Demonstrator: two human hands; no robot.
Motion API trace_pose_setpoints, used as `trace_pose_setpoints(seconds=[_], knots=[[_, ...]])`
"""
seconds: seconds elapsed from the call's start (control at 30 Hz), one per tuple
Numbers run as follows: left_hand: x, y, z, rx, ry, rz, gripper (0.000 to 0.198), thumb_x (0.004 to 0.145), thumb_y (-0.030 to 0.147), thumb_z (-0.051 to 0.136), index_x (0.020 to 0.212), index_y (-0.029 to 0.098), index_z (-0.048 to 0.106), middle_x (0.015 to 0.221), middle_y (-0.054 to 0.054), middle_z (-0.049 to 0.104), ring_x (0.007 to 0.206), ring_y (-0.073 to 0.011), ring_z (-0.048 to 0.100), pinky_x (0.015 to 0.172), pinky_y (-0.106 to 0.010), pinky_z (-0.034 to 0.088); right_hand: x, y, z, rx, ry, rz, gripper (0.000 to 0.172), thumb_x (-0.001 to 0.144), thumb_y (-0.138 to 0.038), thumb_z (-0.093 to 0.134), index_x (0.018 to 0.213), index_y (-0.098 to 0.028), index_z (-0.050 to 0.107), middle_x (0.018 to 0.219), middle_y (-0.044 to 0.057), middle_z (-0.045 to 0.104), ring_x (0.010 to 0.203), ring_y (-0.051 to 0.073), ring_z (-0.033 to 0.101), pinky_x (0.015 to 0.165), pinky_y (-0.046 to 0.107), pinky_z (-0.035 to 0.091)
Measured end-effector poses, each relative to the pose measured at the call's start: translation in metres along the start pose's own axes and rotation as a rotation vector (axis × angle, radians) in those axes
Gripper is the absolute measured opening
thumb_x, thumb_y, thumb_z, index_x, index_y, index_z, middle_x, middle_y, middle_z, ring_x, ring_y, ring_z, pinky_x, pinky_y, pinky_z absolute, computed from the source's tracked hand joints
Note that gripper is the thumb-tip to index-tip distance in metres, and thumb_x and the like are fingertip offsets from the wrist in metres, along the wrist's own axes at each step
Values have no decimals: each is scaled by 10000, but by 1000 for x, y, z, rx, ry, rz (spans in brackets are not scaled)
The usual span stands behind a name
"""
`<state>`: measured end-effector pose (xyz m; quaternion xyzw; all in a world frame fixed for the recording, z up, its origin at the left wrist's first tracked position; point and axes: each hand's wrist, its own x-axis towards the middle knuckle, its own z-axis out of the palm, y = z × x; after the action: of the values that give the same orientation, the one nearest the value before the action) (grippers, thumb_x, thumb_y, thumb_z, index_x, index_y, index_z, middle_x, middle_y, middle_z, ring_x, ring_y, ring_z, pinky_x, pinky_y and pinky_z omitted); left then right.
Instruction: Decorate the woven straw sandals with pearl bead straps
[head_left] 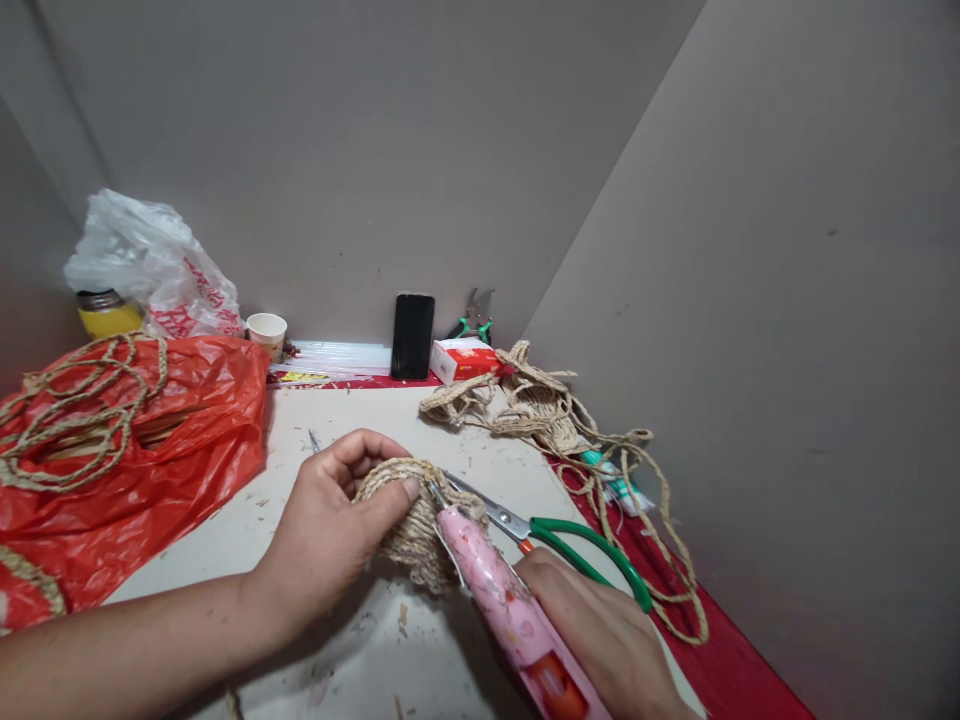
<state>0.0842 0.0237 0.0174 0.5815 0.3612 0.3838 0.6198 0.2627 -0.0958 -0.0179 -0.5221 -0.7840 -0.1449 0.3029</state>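
Note:
My left hand (pixel 330 530) pinches a small coiled piece of braided straw rope (pixel 412 540) between thumb and fingers, raised over the board. In my right hand (pixel 607 630) is a pink hot glue gun (pixel 510 610), its metal nozzle touching or very near the rope's upper edge. An orange-red part shows on the gun's near end. Scissors with green handles (pixel 585 550) lie behind the gun, their blades partly hidden by the rope piece. My right fingers wrap round the gun's grip, mostly out of sight.
A red plastic bag (pixel 217 420) with coiled straw braid (pixel 82 440) lies left. At the back stand a paper cup (pixel 268 332), clear glue sticks (pixel 337 358), a phone (pixel 412 337), a red-white box (pixel 465 360) and pliers (pixel 475 318). Loose braid (pixel 540 410) sprawls right.

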Motion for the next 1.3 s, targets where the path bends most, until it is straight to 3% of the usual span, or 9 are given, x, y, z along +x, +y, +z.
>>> trace_pose_setpoints(seconds=[0.4, 0.63, 0.8, 1.03, 1.17, 1.3], knots=[[0, 3, 1, -5, 24, -2, 128, 711, 173, 693, 805, 168, 608, 647, 62, 592, 532, -47, 462, 471, -135, 358, 3, -2, -2, -69, 24, -56, 399, 970, -165, 349, 578, -226, 385, 480, -47, 450, 398, 98, 408, 433, 215, 315], [-1, 7, 2, -57, 17, -21, 121, 711, 173, 690, 792, 168, 600, 612, 69, 574, 508, -45, 457, 457, -131, 364, -9, 1, 0, 1, 52, 62, 343, 970, -262, 340, 635, -236, 411, 506, -33, 459, 417, 125, 457, 437, 253, 339], [-4, 10, 3, -43, 3, -47, 119, 701, 163, 698, 773, 165, 604, 594, 68, 569, 483, -42, 436, 435, -131, 339, -5, 5, 2, -16, 81, -53, 351, 937, -218, 408, 588, -235, 375, 488, -40, 443, 392, 110, 444, 409, 246, 310], [-4, 10, 2, -78, -16, -90, 128, 703, 181, 710, 774, 167, 605, 608, 68, 578, 501, -43, 451, 462, -128, 352, -6, -3, 9, 16, 119, -16, 192, 907, -138, 416, 738, -207, 475, 534, -26, 458, 466, 133, 441, 471, 272, 328], [-5, 10, 2, -89, -16, -109, 132, 707, 188, 711, 778, 164, 602, 639, 59, 597, 537, -54, 482, 498, -138, 381, -9, -5, 15, -92, 74, -14, 243, 820, -39, 390, 671, -222, 446, 536, -11, 449, 490, 155, 421, 495, 294, 305], [-3, 9, 2, -49, -12, -95, 127, 715, 203, 710, 765, 158, 602, 667, 45, 610, 589, -74, 515, 537, -154, 405, -6, -8, 19, -169, 108, -14, 240, 761, -14, 405, 640, -215, 456, 537, -13, 422, 480, 155, 391, 486, 296, 254]])
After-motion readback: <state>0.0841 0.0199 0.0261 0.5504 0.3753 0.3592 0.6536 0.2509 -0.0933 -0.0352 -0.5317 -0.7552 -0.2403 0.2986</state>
